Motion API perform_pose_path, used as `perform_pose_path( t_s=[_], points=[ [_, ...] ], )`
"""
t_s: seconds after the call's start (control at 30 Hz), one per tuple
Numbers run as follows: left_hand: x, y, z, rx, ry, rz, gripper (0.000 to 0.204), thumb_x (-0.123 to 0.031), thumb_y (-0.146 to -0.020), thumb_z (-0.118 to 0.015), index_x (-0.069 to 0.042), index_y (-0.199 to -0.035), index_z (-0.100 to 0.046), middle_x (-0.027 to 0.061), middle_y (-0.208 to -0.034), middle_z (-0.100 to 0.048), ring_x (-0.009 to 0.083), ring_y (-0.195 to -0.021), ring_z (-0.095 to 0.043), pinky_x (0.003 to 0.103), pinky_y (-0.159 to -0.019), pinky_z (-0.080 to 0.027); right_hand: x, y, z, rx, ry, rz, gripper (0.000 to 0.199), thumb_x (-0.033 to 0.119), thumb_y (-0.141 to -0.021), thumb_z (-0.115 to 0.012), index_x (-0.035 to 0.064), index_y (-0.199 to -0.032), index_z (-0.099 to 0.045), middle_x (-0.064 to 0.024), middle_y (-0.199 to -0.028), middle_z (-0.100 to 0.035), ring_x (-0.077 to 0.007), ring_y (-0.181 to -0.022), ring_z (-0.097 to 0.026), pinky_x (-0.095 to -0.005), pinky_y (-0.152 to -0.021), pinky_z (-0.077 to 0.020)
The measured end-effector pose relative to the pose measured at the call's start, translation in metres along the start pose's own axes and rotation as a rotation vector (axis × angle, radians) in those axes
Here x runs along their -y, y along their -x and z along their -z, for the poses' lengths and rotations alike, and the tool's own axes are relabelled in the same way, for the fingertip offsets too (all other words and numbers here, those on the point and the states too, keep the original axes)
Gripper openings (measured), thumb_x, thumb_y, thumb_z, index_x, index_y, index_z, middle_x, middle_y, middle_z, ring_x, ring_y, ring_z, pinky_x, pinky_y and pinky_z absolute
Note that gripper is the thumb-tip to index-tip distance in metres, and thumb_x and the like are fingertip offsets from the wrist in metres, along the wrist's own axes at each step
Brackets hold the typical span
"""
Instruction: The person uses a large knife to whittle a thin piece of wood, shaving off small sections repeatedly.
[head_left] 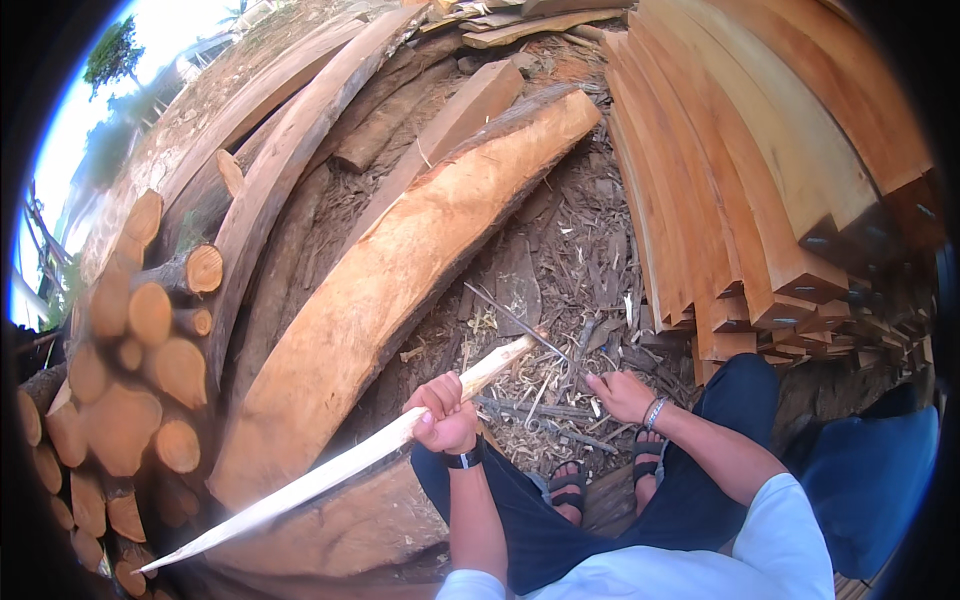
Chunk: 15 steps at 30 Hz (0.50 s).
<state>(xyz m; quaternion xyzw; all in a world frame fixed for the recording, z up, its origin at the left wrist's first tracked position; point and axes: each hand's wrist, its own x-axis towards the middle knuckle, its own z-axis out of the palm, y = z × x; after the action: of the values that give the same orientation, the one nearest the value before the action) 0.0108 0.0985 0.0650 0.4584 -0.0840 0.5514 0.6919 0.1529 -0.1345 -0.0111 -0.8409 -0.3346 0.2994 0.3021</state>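
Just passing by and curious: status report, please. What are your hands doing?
Left hand shut on pale wooden stick. Right hand open, reaching toward wood scraps on ground. Big slab log lies just ahead.

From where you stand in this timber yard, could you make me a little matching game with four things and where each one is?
Things:
1. long pale wooden strip
2. stack of orange sawn planks
3. pile of round cut logs
4. right hand

Places:
A. far left
B. empty, over the wood chips
C. upper right
D. in the left hand's grip

Pairs: 1-D, 2-C, 3-A, 4-B
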Motion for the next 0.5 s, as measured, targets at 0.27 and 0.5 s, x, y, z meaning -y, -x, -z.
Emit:
perform_pose_path(
  t_s=[0.27, 0.5],
  points=[
    [0.007, 0.002, -0.003, 0.027, 0.018, 0.024, 0.037, -0.029, -0.075, -0.057, -0.012, -0.054, -0.032, -0.0007, -0.046, -0.03, 0.0111, -0.042, -0.024, 0.029, -0.047, -0.021, -0.01, -0.008, -0.016, -0.081, -0.05, 0.058, 0.073, 0.052, -0.102, -0.038, -0.007, -0.067, -0.062, -0.0298, -0.062, -0.06, -0.0478, -0.066, -0.063, -0.0549, -0.069, -0.0502],
    [0.018, 0.005, 0.003, 0.061, -0.098, 0.032, 0.039, -0.031, -0.076, -0.058, -0.014, -0.054, -0.031, -0.0008, -0.046, -0.03, 0.0104, -0.041, -0.025, 0.029, -0.046, -0.02, 0.003, 0.006, -0.019, -0.065, -0.058, 0.217, 0.073, 0.053, -0.101, -0.04, -0.0079, -0.067, -0.062, -0.0312, -0.063, -0.059, -0.0471, -0.067, -0.064, -0.0548, -0.069, -0.0505]
  ],
)
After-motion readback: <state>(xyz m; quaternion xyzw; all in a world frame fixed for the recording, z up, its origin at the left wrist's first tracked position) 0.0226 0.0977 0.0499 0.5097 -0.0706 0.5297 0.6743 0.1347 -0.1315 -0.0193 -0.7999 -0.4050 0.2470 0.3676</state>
